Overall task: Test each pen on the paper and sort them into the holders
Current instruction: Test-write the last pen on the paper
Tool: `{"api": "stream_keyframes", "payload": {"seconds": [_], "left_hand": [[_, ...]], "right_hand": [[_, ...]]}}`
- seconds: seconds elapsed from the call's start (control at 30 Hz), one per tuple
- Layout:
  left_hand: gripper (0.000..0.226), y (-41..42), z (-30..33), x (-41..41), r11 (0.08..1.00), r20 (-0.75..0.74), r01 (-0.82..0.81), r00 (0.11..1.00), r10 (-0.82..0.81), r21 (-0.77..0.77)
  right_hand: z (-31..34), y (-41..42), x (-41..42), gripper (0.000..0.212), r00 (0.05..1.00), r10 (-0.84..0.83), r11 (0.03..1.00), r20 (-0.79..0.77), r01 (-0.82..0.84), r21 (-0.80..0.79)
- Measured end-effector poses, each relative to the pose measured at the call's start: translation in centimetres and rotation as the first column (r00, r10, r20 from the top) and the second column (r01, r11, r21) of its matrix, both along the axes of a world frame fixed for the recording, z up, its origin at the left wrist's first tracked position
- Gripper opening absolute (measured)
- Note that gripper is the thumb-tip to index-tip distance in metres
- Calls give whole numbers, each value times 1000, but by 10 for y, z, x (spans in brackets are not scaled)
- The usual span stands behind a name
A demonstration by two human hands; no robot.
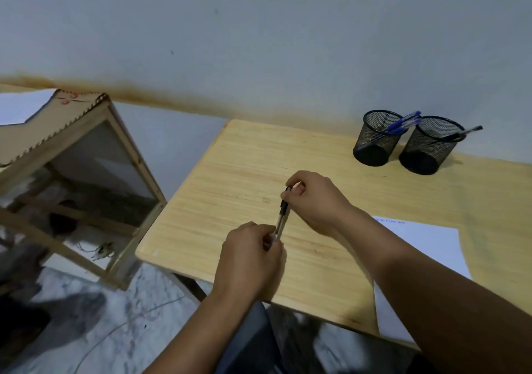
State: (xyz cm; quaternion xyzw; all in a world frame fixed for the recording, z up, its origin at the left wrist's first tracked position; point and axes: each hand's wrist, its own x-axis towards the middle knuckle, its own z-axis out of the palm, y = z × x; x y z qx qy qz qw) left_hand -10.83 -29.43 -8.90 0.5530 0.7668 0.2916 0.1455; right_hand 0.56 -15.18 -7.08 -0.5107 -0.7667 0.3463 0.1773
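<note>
Head view, pen (281, 215) ends hidden in left hand (250, 258), right hand (313, 198)

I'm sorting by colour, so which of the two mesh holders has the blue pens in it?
The left holder, farther from the paper; blue pens lean out of it, while the right holder has a black pen.

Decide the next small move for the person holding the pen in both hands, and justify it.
Probably pull the black cap off: the right hand pinches the capped end of the pen, the left hand grips the clear barrel, and the paper waits to the right.
</note>
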Motion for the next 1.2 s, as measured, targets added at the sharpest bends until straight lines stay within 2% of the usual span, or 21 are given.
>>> {"api": "stream_keyframes", "payload": {"seconds": [0.1, 0.2, 0.27, 0.33, 0.5, 0.57, 0.7, 0.8, 1.0, 1.2], "left_hand": [[16, 3, 3, 8, 994, 123, -21, 992, 7, 109], [24, 12, 5, 21, 974, 184, 13, 981, -56, 227], [26, 19, 7, 33, 956, 215, 52, 970, -118, 289], [27, 27, 10, 50, 946, 266, 79, 949, -168, 315], [18, 38, 24, 95, 932, 414, 218, 850, -327, 288], [15, 46, 32, 108, 937, 487, 229, 807, -335, 265], [19, 70, 43, 123, 945, 638, 264, 698, -325, 192], [14, 82, 49, 131, 923, 646, 338, 667, -371, 182], [17, 92, 47, 143, 910, 728, 403, 593, -344, 102], [20, 95, 43, 150, 924, 766, 374, 569, -301, 85]], "right_hand": [[13, -5, 13, 22, 971, -83, 994, -225, 65, -86], [23, -12, 31, 33, 853, -225, 958, -471, 107, -265], [31, -21, 45, 30, 772, -301, 930, -560, 108, -351], [37, -28, 63, 20, 727, -331, 924, -601, 122, -362], [46, -40, 115, 16, 729, -406, 913, -551, 304, -270], [49, -45, 134, 18, 741, -435, 900, -512, 340, -272], [46, -58, 161, 19, 849, -392, 919, -355, 352, -175], [41, -65, 172, 21, 870, -383, 924, -310, 361, -129], [33, -70, 179, 25, 795, -463, 886, -392, 422, -191], [26, -73, 172, 31, 823, -473, 873, -314, 485, -46]]}}
